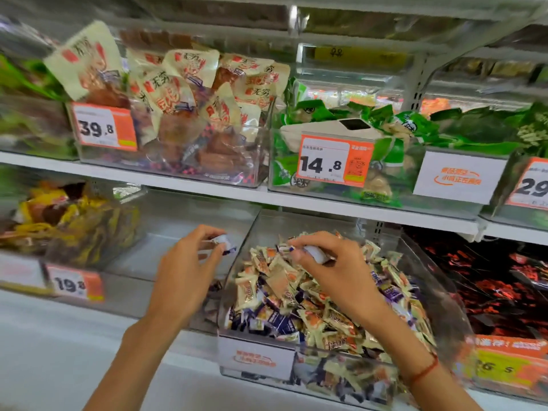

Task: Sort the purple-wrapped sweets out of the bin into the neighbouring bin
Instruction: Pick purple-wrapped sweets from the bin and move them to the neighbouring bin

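A clear bin [439, 280] on the lower shelf holds a heap of mixed sweets [299, 304], cream-and-orange wrapped and purple wrapped. My right hand [332, 262] is above the heap and pinches a purple-and-white wrapped sweet [315, 253]. My left hand [189, 262] is over the neighbouring clear bin [166, 250] to the left and holds another purple-wrapped sweet [224, 242] in its fingertips. A few dark sweets [214, 287] show at that bin's right side behind my left hand.
Left of the neighbouring bin stands a bin of yellow packets [68, 226]. A bin of red-and-black packets [489, 280] stands on the right. The shelf above [207, 188] carries bins of cream snack packs [178, 114] and green packs [355, 137] with price tags.
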A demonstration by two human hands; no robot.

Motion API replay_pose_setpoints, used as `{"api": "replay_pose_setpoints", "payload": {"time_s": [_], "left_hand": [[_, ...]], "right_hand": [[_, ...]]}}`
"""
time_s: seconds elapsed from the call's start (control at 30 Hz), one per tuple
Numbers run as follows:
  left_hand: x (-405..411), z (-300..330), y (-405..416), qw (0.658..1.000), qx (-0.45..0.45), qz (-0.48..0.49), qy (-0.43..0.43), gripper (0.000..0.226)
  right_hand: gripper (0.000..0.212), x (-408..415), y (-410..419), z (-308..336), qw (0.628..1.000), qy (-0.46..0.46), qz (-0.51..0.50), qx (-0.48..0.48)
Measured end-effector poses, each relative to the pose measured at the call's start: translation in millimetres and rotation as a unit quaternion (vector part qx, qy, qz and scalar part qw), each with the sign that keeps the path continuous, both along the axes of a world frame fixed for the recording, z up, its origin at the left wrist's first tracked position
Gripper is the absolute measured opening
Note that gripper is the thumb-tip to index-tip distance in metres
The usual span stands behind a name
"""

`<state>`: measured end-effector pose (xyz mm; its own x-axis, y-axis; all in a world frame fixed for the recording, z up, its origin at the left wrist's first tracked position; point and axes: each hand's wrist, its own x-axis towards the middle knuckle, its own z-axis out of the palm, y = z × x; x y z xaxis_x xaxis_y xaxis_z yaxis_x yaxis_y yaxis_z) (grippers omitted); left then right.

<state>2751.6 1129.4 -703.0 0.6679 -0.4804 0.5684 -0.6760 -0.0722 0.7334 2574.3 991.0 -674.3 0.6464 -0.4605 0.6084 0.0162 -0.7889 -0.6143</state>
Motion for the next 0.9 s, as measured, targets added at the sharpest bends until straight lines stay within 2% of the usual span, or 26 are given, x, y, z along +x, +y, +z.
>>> {"api": "replay_pose_setpoints", "payload": {"time_s": [0.1, 0.17, 0.27, 0.33, 0.5, 0.57, 0.67, 0.73, 0.8, 0.9], "left_hand": [[27, -11, 12, 0.999, 0.005, 0.036, -0.022, 0.009], [44, -26, 16, 0.998, 0.019, 0.054, -0.033, 0.006], [58, -46, 18, 0.995, 0.054, 0.075, -0.029, 0.007], [60, -52, 17, 0.995, 0.076, 0.07, -0.012, 0.011], [52, -45, 10, 0.983, 0.168, 0.075, -0.014, 0.03], [41, -33, 8, 0.983, 0.155, 0.085, -0.042, 0.029], [9, -8, 2, 0.989, 0.076, 0.088, -0.088, 0.024], [-20, 4, -7, 0.992, 0.047, 0.034, -0.114, 0.022], [-48, 6, -21, 0.984, 0.063, -0.068, -0.152, 0.023], [-78, -6, -47, 0.935, 0.167, -0.227, -0.214, 0.032]], "right_hand": [[0.015, 61, 26, 11, 0.995, 0.038, 0.054, -0.07], [0.017, 102, 30, 13, 0.983, 0.112, 0.053, -0.139], [0.022, 142, 27, 4, 0.937, 0.253, 0.019, -0.242], [0.025, 150, 24, -2, 0.915, 0.306, 0.014, -0.261], [0.02, 118, 25, 7, 0.927, 0.299, 0.039, -0.223], [0.017, 82, 26, 10, 0.941, 0.266, 0.034, -0.204], [0.014, 15, 15, 14, 0.961, 0.226, -0.016, -0.16], [0.013, -24, -6, 15, 0.963, 0.233, -0.07, -0.118], [0.017, -55, -30, 16, 0.948, 0.274, -0.125, -0.101], [0.024, -86, -61, 9, 0.909, 0.357, -0.197, -0.086]]}}
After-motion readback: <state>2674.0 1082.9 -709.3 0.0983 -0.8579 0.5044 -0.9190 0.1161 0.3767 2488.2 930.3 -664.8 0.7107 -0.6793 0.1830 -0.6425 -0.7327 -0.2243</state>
